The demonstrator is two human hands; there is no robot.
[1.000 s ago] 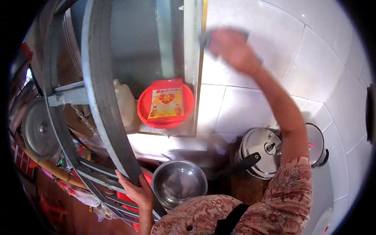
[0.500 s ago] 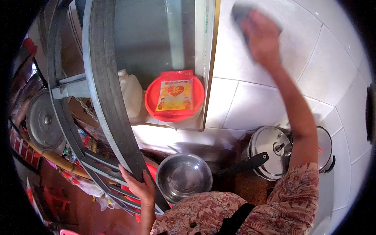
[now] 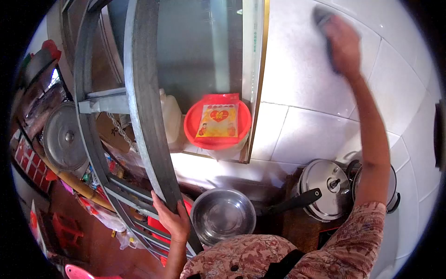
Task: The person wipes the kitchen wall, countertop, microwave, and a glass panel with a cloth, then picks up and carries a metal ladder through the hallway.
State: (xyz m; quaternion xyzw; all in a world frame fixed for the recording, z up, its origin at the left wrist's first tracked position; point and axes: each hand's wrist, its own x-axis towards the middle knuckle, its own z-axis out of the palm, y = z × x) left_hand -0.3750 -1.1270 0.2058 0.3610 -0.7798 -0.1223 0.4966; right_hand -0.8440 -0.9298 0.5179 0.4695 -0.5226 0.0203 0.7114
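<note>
My left hand (image 3: 173, 222) is wrapped round the side rail of a grey metal ladder (image 3: 151, 107), low on the rail. Up on the white tiled wall (image 3: 302, 60), my right hand (image 3: 344, 46) presses a dark cloth (image 3: 322, 17) to the tiles; both are smeared by motion. Right of the ladder, a metal basin (image 3: 223, 216) stands below the window ledge. On the ledge, a red-lidded tub (image 3: 191, 124) carries a red and yellow packet (image 3: 218, 122).
A pressure cooker (image 3: 325, 188) and another pot (image 3: 394, 186) stand under my right arm, with a black handle (image 3: 297, 202) beside them. A pale jug (image 3: 171, 116) is behind the ladder. A round metal lid (image 3: 67, 136) lies at the left, above a red stool (image 3: 68, 229).
My right hand has moved right across the tiles with the dark cloth. My left hand keeps its hold on the ladder. The view has shifted slightly.
</note>
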